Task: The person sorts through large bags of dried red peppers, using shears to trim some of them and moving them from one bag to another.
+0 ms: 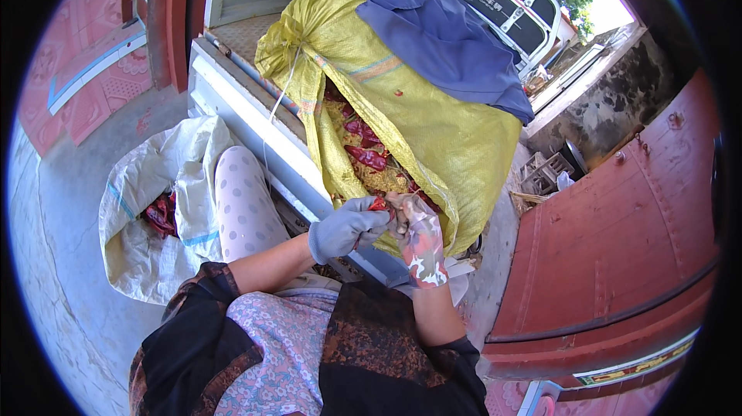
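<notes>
My left hand (349, 228), in a grey glove, grips a dried red chili pepper (379, 205) over the mouth of a yellow woven sack (458, 132). Close against it is my right hand (422, 236), in a camouflage-patterned glove with bare fingertips. Its fingers are bent together at the stem end of the chili; the exact pinch is partly hidden. Through the slit in the sack, red chilies (367, 157) show among yellowish seeds or crumbs (377, 178). The sack's left end is gathered and tied with white string (285, 88).
The yellow sack lies on a truck bed with a pale metal side rail (255, 126). Blue cloth (429, 27) covers its top. A white woven sack (136, 184) beside my leg holds red chilies (161, 216). On the right stands a red metal door (614, 219), with a crate (542, 175) behind it.
</notes>
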Available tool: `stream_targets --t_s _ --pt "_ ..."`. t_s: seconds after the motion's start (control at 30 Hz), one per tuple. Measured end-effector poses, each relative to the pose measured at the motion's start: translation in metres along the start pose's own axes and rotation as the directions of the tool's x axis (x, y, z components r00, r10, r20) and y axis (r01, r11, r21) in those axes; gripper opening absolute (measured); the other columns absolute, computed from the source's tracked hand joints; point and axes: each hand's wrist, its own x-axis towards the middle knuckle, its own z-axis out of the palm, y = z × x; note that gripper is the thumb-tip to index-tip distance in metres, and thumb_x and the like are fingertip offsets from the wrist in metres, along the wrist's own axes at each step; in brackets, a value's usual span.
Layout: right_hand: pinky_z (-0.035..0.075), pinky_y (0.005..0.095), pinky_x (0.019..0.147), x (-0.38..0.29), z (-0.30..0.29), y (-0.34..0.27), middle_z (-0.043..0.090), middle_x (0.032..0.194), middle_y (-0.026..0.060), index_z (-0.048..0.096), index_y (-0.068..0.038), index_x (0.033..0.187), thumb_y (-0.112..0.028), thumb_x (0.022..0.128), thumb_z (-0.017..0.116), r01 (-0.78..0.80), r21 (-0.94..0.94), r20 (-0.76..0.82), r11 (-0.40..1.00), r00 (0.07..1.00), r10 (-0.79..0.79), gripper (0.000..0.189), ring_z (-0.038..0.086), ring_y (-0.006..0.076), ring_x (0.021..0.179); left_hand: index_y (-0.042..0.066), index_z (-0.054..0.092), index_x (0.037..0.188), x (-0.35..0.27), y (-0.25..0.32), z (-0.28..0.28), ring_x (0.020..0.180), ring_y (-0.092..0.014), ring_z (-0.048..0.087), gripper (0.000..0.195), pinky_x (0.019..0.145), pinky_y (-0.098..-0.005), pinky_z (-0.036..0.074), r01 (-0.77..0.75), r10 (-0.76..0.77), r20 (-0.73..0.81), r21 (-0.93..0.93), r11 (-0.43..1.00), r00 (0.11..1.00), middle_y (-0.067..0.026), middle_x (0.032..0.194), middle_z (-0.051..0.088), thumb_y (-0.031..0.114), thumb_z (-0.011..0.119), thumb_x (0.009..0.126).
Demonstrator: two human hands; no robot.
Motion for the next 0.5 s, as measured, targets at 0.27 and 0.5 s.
stream_targets --t_s 0.27,0.5 --pt "0.046 0.0294 0.067 0.003 -0.024 -0.005 0.064 0.086 0.0072 0.063 -0.001 0.098 -0.015 0.086 0.060 0.288 -0.834 0.191 0.470 0.951 -0.242 0.019 0.059 0.0174 0.075 0.005 0.056 0.089 -0.005 -0.001 -0.027 0.053 -0.007 0.041 0.018 0.047 -0.0210 0.032 -0.129 0.120 -0.091 -0.110 0.985 0.989 0.0021 0.066 0.047 0.022 0.053 0.092" --pt "0.048 0.0394 0.078 0.032 -0.050 -0.008 0.064 0.094 0.0150 0.062 -0.011 0.104 -0.012 0.082 0.060 0.158 -0.968 0.233 -0.194 0.852 -0.469 0.022 0.061 0.0337 0.086 0.002 0.055 0.097 -0.013 0.008 -0.032 0.062 -0.012 0.050 0.020 0.055 -0.0241 0.040 -0.154 0.154 0.004 -0.016 0.988 0.988 -0.0034 0.077 0.054 0.021 0.053 0.092"
